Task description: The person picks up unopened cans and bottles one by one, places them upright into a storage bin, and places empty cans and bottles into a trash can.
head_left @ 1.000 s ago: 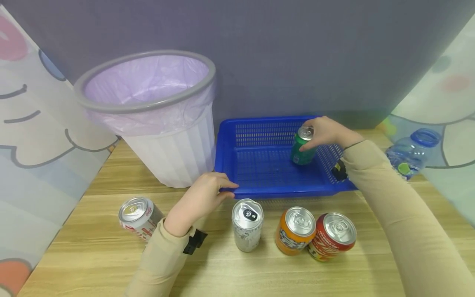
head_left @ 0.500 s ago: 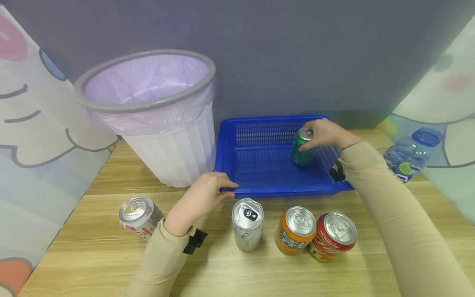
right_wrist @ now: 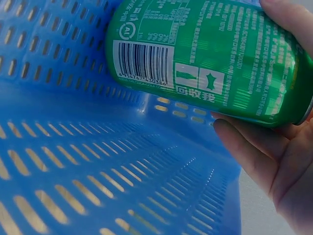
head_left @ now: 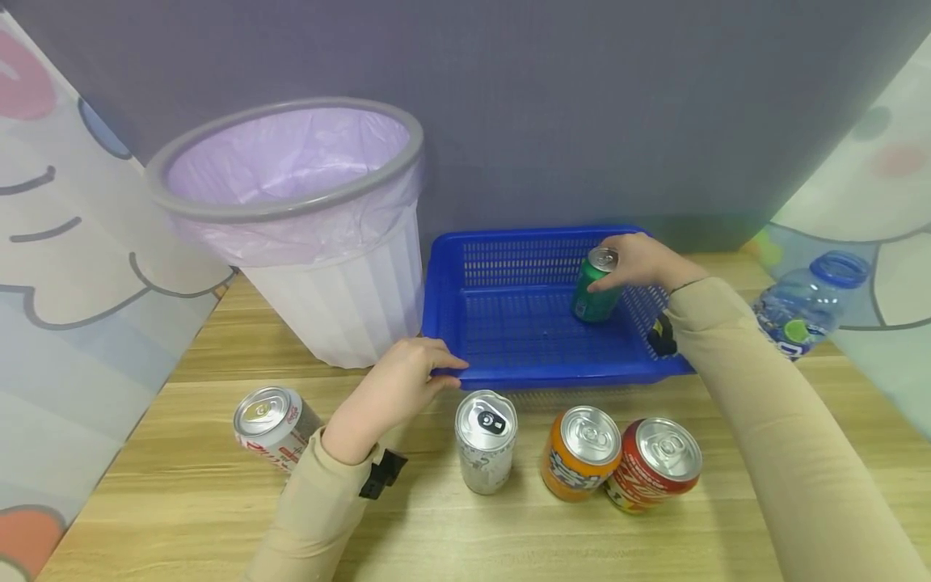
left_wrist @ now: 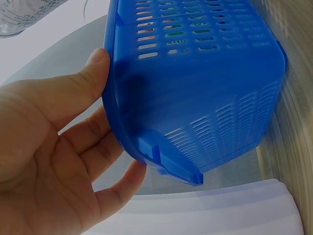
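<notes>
My left hand (head_left: 407,373) pinches the near left corner of a blue plastic basket (head_left: 538,378). In the left wrist view the thumb lies on one side of the basket rim (left_wrist: 113,93) and the fingers on the other. Inside the basket, toward its right end, my right hand (head_left: 640,260) grips a green soda can (head_left: 592,297) near its top. The can stands nearly upright. Its barcode side fills much of the right wrist view, where the green can (right_wrist: 195,54) is seen close against the perforated basket wall (right_wrist: 54,44).
A white bin (head_left: 342,299) with a purple liner stands left of the basket. In front are a silver can (head_left: 486,465), an orange can (head_left: 563,473) and a red can (head_left: 640,481). A white-and-red can (head_left: 280,436) is at left, a clear blue-capped bottle (head_left: 807,299) at right.
My right hand and forearm have dropped very slightly, the green can still in the grip. The left hand stays on the basket corner, and the other cans have not moved.
</notes>
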### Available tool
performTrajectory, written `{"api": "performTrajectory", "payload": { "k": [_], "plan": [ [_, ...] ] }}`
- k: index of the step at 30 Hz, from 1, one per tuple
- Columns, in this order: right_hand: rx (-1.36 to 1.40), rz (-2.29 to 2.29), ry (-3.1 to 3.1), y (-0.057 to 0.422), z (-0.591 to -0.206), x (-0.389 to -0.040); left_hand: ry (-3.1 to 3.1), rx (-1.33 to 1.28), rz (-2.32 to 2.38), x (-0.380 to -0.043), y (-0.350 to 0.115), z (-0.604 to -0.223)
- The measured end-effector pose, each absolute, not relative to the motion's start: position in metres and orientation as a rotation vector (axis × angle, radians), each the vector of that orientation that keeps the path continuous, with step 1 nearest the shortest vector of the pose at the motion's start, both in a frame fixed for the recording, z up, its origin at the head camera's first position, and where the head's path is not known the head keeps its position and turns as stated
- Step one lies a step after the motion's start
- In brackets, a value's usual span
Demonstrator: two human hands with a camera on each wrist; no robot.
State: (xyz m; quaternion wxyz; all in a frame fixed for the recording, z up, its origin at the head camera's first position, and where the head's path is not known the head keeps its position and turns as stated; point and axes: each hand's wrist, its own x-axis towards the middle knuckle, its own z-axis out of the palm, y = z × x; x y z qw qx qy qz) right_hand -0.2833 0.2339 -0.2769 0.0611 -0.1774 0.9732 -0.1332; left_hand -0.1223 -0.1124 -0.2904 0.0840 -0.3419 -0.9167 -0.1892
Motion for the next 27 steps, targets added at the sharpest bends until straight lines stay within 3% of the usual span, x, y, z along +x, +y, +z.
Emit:
{"api": "performTrajectory", "payload": {
  "k": [27],
  "plan": [
    [-0.348, -0.476, 3.007, 0.2247, -0.2776, -0.2841, -2.717, -1.035, -0.578, -0.1206, -0.1159, -0.2918]
  ]
}}
